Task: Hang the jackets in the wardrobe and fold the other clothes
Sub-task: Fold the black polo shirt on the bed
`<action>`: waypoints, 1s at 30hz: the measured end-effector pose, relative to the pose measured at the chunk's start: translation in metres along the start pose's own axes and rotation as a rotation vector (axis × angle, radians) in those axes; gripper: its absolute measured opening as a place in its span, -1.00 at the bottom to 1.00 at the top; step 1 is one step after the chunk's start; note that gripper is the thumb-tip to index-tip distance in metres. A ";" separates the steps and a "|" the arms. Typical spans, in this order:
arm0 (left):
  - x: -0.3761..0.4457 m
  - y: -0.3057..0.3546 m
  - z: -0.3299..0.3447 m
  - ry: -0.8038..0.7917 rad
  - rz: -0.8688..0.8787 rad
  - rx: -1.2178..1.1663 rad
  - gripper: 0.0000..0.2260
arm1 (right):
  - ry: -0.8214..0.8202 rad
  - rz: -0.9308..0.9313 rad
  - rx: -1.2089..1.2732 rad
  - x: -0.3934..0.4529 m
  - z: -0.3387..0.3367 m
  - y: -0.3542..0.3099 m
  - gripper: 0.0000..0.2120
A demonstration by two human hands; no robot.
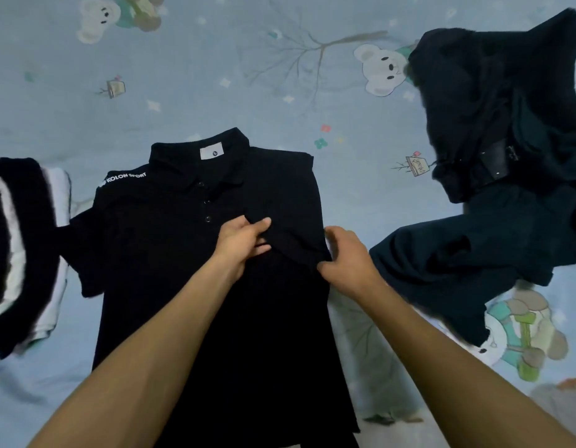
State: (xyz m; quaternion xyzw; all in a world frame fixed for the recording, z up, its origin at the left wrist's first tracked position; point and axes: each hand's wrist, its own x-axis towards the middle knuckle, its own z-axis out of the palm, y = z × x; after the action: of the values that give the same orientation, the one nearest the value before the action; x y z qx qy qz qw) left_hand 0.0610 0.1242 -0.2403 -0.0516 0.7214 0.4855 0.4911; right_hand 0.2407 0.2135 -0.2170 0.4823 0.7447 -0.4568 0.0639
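Fingers (260,226) on polo shirt (170,253) — seemingly pinching.

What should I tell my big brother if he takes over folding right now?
Left hand: pinching the folded-in sleeve of the black polo shirt.
Right hand: gripping the same flap at the shirt's right edge.
The shirt lies face up on the bedsheet.
Done: right side folded in.
Left: the other sleeve, still spread out, then the rest of the shirt, then the dark heap of clothes on the right.
A striped garment lies at the left.
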 end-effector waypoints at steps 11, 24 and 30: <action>-0.020 -0.028 -0.026 -0.013 -0.062 -0.161 -0.73 | 0.054 0.095 -0.134 -0.015 0.033 -0.004 -0.88; -0.043 -0.051 -0.007 -0.064 -0.133 -0.348 -0.77 | 0.239 0.249 0.301 -0.041 0.039 0.014 -0.74; -0.052 -0.048 0.012 -0.042 -0.147 -0.075 -0.87 | 0.092 0.293 0.378 -0.040 0.028 0.032 -0.74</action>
State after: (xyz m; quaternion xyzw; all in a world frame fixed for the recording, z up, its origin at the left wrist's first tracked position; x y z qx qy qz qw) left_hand 0.1223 0.0873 -0.2325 -0.1127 0.6864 0.4757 0.5384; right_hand 0.2771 0.1701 -0.2314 0.6089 0.5702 -0.5515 0.0041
